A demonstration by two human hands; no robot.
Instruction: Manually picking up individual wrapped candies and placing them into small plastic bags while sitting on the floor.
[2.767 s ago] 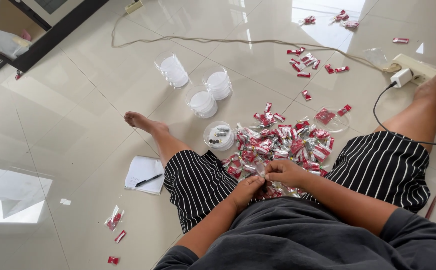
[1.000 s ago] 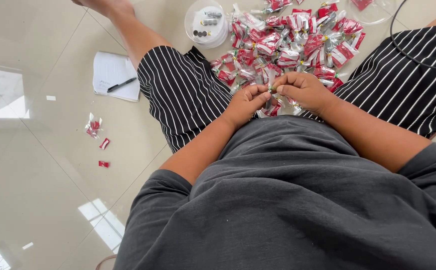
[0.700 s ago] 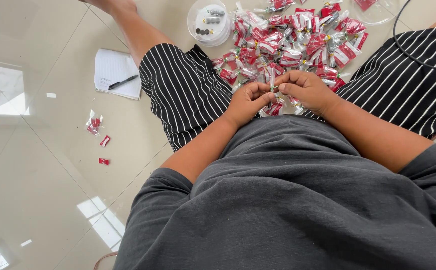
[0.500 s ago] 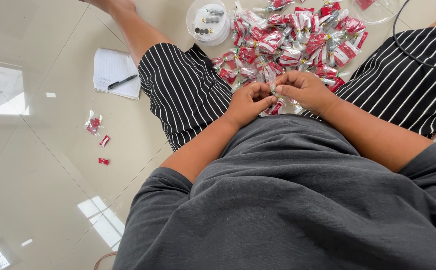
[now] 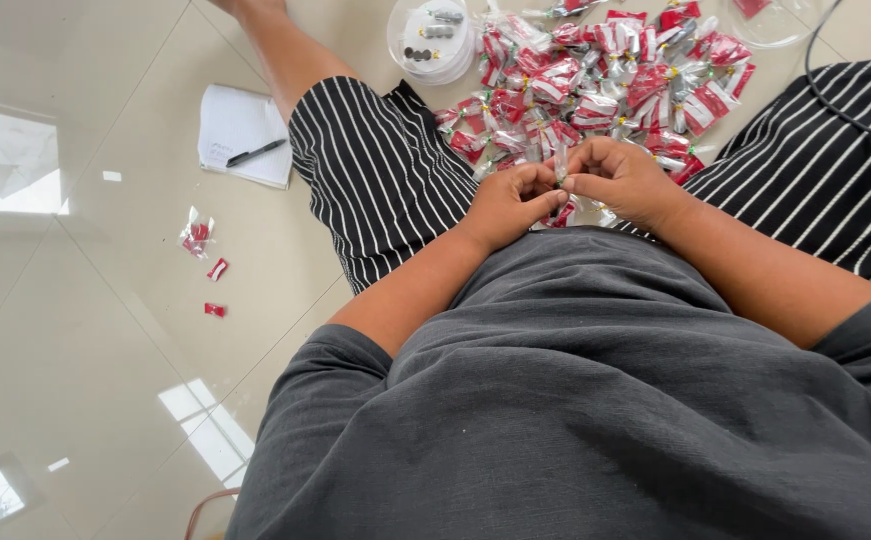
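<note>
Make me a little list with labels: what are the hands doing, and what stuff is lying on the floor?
left hand: pinching a small clear packet together with the right hand
pile of packets: red and clear, between the legs
round tub: clear, small dark parts inside
notepad: white, black pen on it
stray packets: on the tiles at left

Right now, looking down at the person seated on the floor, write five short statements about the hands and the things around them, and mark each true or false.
1. The left hand and right hand meet over a small clear packet. True.
2. The pile of red and clear packets lies on a table. False: it lies on the tiled floor.
3. A pen rests on the white notepad. True.
4. The round clear container sits behind the person. False: it sits ahead, beside the pile.
5. The shorts are plain red. False: black with white stripes.
</note>
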